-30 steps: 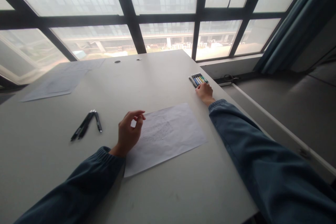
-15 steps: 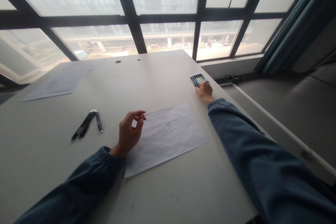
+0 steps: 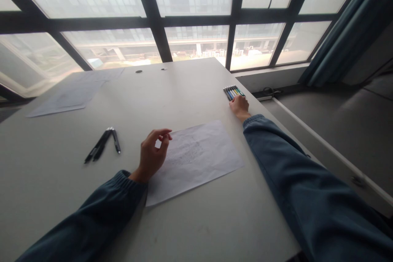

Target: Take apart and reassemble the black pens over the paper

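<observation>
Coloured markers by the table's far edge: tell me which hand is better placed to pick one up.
Right. The right hand lies just short of the coloured markers, perhaps touching them. The left hand hovers at the paper sheet, farther away.

Thin, slightly creased white paper sheet (image 3: 196, 159) on a smooth matt table (image 3: 184, 90); glossy plastic markers (image 3: 233, 91).

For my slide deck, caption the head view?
Right hand reaches the markers; left hand rests at the paper.
</observation>
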{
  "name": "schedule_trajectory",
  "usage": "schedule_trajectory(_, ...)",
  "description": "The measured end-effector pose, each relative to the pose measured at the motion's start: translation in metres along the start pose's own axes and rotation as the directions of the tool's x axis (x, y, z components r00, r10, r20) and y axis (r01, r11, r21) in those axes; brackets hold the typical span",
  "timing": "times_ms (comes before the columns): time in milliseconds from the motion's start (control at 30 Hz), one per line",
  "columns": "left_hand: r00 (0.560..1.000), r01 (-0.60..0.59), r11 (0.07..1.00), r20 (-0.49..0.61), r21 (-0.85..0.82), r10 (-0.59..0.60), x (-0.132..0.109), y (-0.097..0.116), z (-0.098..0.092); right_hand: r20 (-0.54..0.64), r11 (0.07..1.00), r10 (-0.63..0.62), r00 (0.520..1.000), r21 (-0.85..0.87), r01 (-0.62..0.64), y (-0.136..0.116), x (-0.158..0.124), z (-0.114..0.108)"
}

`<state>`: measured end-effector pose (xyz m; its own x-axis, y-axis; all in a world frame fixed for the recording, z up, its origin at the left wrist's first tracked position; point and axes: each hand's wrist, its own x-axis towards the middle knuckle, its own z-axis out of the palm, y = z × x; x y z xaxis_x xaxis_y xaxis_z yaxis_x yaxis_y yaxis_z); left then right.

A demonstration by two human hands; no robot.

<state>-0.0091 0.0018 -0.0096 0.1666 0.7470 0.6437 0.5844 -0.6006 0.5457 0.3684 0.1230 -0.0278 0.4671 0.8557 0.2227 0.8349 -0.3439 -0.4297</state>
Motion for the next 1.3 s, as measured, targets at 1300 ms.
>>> schedule_trajectory(1300,0.995,-0.041,0.999,0.086,-0.035,0.044,0.0007,0.0045,-0.0034,0.026,0.999,-0.010,1.000,-0.036,0.011,-0.0027,-0.0072,-0.0058)
